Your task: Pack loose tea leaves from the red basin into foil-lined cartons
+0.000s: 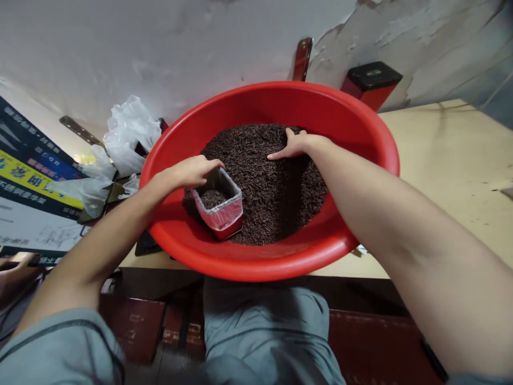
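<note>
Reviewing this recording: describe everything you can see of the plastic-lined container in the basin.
The container is boxy and open-topped, red near its base; whether metal or hard plastic, I cannot tell. A clear, wrinkled plastic liner folds over its rim and down its outside. Dark, thin pieces lie inside, below the rim. It seems tilted, at the left side of the red basin, beside the dark heap. The left grip holds its far-left rim.

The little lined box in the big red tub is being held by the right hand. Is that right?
Not quite: the head view shows the left hand holding the little lined box in the big red tub. The right hand is on the dark bits.
</note>
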Action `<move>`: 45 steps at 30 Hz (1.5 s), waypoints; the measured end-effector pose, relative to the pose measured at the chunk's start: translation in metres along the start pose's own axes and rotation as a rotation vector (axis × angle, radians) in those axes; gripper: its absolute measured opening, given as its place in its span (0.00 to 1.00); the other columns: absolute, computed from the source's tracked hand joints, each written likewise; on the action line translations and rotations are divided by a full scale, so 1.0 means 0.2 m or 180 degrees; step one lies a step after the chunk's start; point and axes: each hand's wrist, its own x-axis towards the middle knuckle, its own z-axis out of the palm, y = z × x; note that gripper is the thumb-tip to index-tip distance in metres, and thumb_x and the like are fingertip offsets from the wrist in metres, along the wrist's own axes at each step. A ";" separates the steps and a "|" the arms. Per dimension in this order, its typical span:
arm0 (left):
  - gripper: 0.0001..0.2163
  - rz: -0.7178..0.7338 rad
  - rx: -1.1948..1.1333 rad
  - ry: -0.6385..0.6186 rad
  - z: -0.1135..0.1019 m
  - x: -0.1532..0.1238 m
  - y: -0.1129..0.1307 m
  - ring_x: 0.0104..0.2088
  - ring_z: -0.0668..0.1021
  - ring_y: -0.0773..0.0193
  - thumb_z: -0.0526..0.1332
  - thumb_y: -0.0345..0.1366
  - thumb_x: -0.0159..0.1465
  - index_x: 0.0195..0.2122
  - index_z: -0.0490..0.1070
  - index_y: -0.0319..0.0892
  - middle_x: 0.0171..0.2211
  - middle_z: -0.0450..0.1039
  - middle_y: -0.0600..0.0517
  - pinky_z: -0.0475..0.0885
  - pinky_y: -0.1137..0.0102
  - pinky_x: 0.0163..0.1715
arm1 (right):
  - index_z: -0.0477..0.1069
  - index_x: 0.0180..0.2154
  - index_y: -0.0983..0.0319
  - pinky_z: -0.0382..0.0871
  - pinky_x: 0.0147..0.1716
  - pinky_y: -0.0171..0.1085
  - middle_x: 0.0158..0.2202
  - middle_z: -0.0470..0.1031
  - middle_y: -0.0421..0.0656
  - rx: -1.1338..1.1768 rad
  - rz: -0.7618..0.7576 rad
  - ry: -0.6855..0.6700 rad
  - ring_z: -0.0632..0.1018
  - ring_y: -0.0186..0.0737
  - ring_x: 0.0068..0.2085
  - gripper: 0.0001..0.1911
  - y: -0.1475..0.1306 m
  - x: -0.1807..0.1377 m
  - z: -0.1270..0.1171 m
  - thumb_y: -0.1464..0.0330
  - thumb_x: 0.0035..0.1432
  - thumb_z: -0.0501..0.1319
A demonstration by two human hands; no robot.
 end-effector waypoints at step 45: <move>0.15 -0.0747 -0.2916 0.1210 0.25 0.16 -0.35 0.27 0.78 0.66 0.61 0.43 0.71 0.32 0.79 0.41 0.25 0.78 0.51 0.73 0.69 0.37 | 0.64 0.52 0.54 0.80 0.40 0.49 0.43 0.78 0.43 0.3298 -0.0861 0.0308 0.80 0.47 0.43 0.29 -0.51 -0.68 0.01 0.52 0.51 0.66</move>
